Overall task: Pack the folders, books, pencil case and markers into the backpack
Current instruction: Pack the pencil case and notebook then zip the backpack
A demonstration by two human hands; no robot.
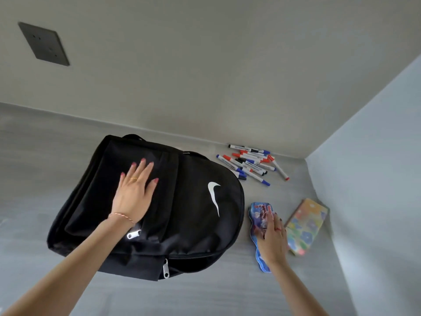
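A black backpack (186, 215) with a white swoosh lies flat on the grey table, its zippers closed. My left hand (134, 192) rests flat on its front pocket, fingers spread. To the right lies a blue pencil case (258, 224) with a cartoon print; my right hand (272, 238) lies on top of it, fingers extended. Just right of the case is a colourful flowered book (306, 226). A loose pile of several whiteboard markers (251, 164) with blue, red and black caps sits beyond the backpack's top, near the back wall.
The grey table (205, 297) meets a beige back wall and a pale side wall (376, 179) on the right, forming a corner behind the markers and book. A dark socket plate (44, 43) is on the back wall, upper left.
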